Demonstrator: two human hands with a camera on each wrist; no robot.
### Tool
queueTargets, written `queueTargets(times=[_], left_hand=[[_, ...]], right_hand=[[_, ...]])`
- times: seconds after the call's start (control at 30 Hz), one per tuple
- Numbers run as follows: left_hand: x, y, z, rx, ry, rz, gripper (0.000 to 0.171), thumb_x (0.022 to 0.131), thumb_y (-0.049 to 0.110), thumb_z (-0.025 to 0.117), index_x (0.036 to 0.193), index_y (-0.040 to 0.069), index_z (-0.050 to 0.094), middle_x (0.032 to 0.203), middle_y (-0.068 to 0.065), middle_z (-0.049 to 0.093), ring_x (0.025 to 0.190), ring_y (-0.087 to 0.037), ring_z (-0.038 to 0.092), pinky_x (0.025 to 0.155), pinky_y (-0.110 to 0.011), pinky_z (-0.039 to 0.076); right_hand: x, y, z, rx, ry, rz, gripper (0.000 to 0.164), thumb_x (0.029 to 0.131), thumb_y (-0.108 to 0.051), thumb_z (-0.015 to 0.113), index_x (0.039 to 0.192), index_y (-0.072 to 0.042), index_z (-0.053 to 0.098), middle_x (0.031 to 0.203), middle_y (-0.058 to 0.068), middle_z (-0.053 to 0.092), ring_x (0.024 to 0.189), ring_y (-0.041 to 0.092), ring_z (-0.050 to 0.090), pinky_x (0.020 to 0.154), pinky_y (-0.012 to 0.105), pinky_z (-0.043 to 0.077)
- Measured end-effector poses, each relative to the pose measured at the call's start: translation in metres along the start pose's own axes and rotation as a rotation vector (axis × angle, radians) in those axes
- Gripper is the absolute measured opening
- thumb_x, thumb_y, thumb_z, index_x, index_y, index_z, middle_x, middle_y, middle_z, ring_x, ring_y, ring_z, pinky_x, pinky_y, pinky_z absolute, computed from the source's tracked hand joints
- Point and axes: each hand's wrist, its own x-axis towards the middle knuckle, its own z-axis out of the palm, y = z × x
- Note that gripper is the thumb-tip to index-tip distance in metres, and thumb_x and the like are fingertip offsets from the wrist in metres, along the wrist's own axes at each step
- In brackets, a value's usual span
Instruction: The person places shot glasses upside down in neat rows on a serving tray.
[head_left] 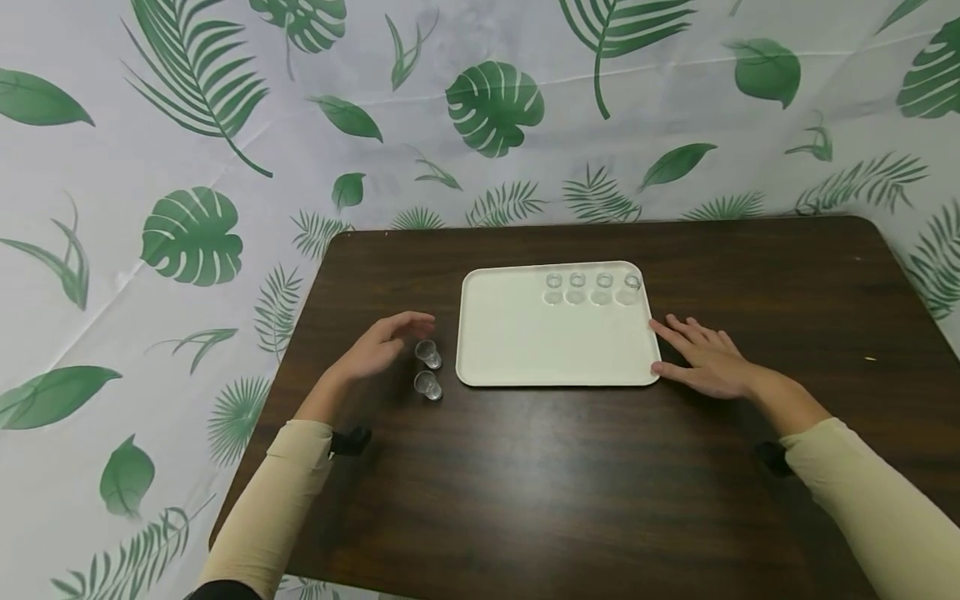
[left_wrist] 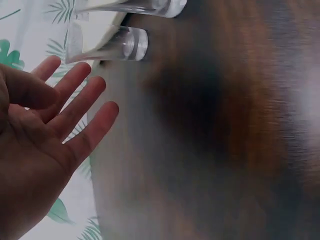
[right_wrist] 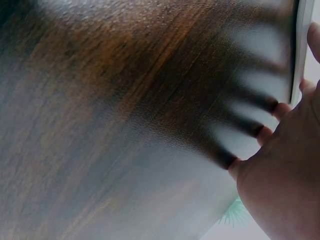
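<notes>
Two small clear glasses stand on the dark table left of a white tray [head_left: 510, 333]: the farther glass [head_left: 428, 354] and the nearer glass [head_left: 428, 385]. Beside the farther one is my left hand [head_left: 378, 343], fingers extended and holding nothing. In the left wrist view that hand [left_wrist: 55, 110] has its fingers spread close to a glass [left_wrist: 112, 44]. My right hand [head_left: 705, 358] lies spread at the tray's right edge, thumb and index fingertip at the rim. The right wrist view shows its fingertips [right_wrist: 235, 165] on the tabletop.
Several clear glasses [head_left: 577, 282] stand in a row along the back right of the tray. The brown table [head_left: 525, 483] extends to a leaf-patterned backdrop [head_left: 495, 108] behind and at the left. A small yellowish speck [head_left: 870, 359] lies at the right.
</notes>
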Motion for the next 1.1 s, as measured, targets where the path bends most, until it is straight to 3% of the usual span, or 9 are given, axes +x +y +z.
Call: queueTargets(times=[0.23,0.43,0.6,0.77,0.9,1.1], left_hand=[[-0.014,0.012,0.004,0.011,-0.017,0.011,0.053,0.082,-0.025,0.047,0.134,-0.014,0.047,0.132,-0.032,0.053,0.125,-0.044,0.048,0.098,-0.062,0.037],[-0.014,-0.008,0.007,0.014,0.010,-0.016,0.048,0.086,-0.009,0.067,0.132,-0.006,0.055,0.124,-0.021,0.062,0.117,-0.035,0.057,0.092,-0.055,0.046],[-0.014,-0.018,0.012,0.039,0.055,-0.010,0.044,0.086,-0.004,0.071,0.129,-0.002,0.060,0.119,-0.015,0.065,0.113,-0.031,0.059,0.093,-0.054,0.046],[-0.021,0.003,0.015,0.028,0.081,0.010,0.041,0.087,-0.005,0.070,0.126,-0.009,0.059,0.117,-0.023,0.064,0.111,-0.039,0.059,0.091,-0.059,0.045],[-0.024,0.013,0.016,0.025,0.101,0.005,0.039,0.087,-0.003,0.071,0.124,-0.009,0.059,0.116,-0.024,0.064,0.108,-0.038,0.061,0.087,-0.055,0.049],[-0.026,-0.015,0.019,0.045,0.187,0.002,0.037,0.087,0.002,0.073,0.122,-0.004,0.062,0.113,-0.021,0.066,0.102,-0.036,0.062,0.081,-0.052,0.050]], right_hand=[[-0.001,0.001,0.000,0.018,0.000,0.011,0.081,0.098,-0.052,0.052,0.159,-0.023,0.007,0.160,0.027,0.004,0.141,0.055,-0.001,0.101,0.076,-0.005],[0.002,0.009,0.005,0.021,-0.009,0.029,0.083,0.095,-0.063,0.046,0.159,-0.029,0.005,0.161,0.024,0.002,0.143,0.052,-0.003,0.101,0.075,-0.006],[0.005,0.015,0.007,0.015,-0.010,0.028,0.084,0.093,-0.069,0.042,0.158,-0.033,0.003,0.162,0.022,0.001,0.143,0.051,-0.004,0.101,0.075,-0.008],[0.005,0.013,0.007,0.013,-0.010,0.022,0.083,0.094,-0.066,0.044,0.158,-0.034,0.003,0.162,0.022,0.001,0.143,0.051,-0.004,0.101,0.075,-0.007],[0.004,0.010,0.007,0.011,0.000,0.017,0.080,0.096,-0.062,0.046,0.158,-0.034,0.005,0.162,0.021,0.002,0.144,0.050,-0.003,0.102,0.075,-0.006],[0.004,0.008,0.006,0.023,0.003,0.004,0.080,0.096,-0.058,0.049,0.159,-0.033,0.005,0.162,0.022,0.002,0.143,0.051,-0.003,0.101,0.075,-0.005]])
